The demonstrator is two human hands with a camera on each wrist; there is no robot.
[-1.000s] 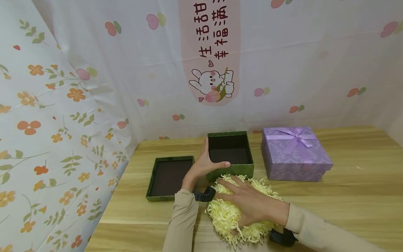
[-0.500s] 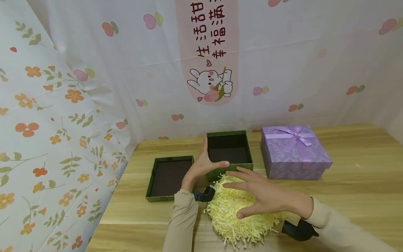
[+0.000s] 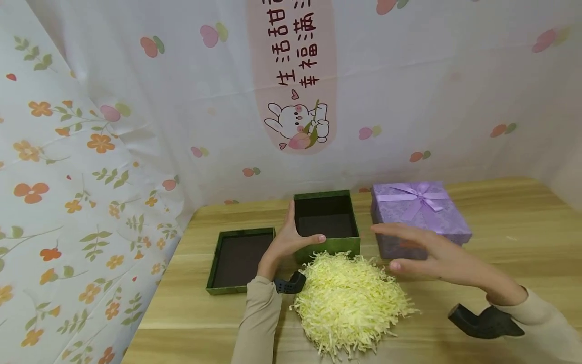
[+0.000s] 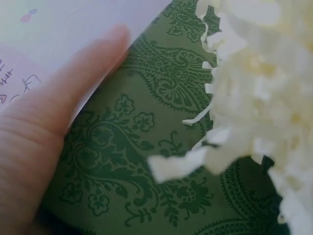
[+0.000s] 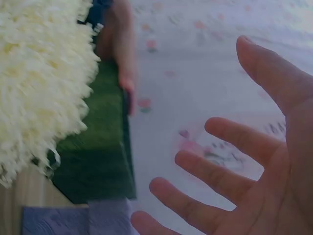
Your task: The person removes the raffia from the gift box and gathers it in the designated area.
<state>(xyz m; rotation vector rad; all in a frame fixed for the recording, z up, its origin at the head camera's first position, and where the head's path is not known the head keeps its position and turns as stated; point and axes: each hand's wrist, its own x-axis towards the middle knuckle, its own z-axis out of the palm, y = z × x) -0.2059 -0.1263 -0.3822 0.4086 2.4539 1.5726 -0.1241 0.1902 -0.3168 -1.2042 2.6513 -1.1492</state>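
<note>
An open green patterned box [image 3: 326, 220] stands mid-table, dark and hollow inside. My left hand [image 3: 291, 238] grips its near-left corner, thumb along the front rim; the left wrist view shows the thumb [image 4: 58, 107] against the green wall [image 4: 146, 161]. A heap of pale yellow shredded paper [image 3: 347, 303] lies just in front of the box. My right hand [image 3: 423, 253] hovers open, fingers spread, above the table to the right of the heap and in front of the purple box [image 3: 420, 215], holding nothing. The right wrist view shows its spread fingers [image 5: 220, 181].
The green lid [image 3: 240, 259] lies upside down left of the box. The purple box with a ribbon bow sits closed at the right. A printed cloth backdrop [image 3: 136, 126] walls the table's back and left. The wooden table [image 3: 514, 242] is bare at the right.
My right hand has lifted off the shredded paper and swung right and up, fingers spread. The left hand has stayed on the green box.
</note>
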